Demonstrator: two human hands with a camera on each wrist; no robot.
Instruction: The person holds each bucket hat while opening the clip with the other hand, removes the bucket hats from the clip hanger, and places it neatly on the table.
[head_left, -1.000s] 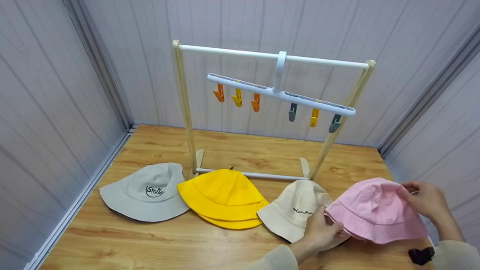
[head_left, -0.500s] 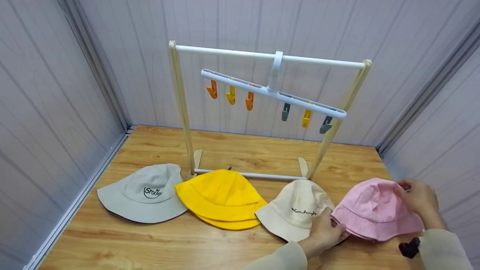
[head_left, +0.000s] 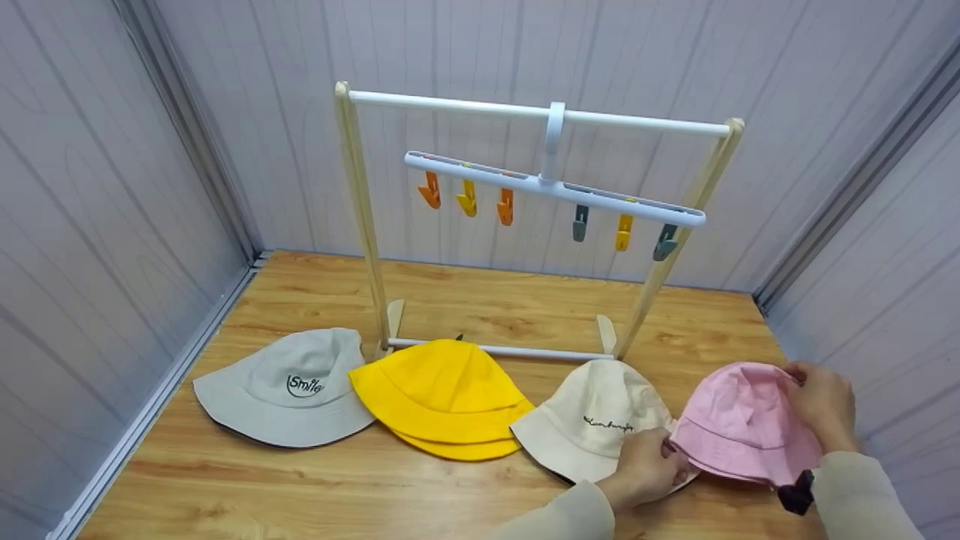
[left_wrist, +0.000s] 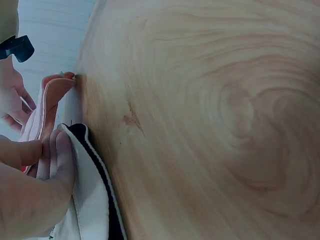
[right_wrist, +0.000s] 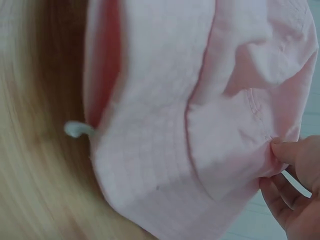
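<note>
A pink bucket hat [head_left: 739, 427] stands brim down at the right of the row, slightly tilted. My left hand [head_left: 646, 466] pinches the left edge of its brim, in front of the cream bucket hat [head_left: 592, 431] with dark lettering. On the other side, my right hand [head_left: 823, 405] grips the crown cloth between thumb and fingers. The right wrist view shows this pinch on the pink crown [right_wrist: 235, 145], with a pale string [right_wrist: 76, 129] at the brim's edge. In the left wrist view the cream hat's dark-lined brim [left_wrist: 102, 185] lies under my left fingers.
Left of the cream hat lie a yellow bucket hat [head_left: 442, 390] and a grey one [head_left: 300, 397] reading "Smile". Behind them a wooden rack [head_left: 360, 202] carries a white hanger [head_left: 551, 182] with several coloured clips. Panelled walls enclose the wooden table [head_left: 315, 495].
The pink hat has come down and left, drawn in narrower, and my right hand has moved left with it. My left hand keeps its hold on the brim. The hanger sways.
</note>
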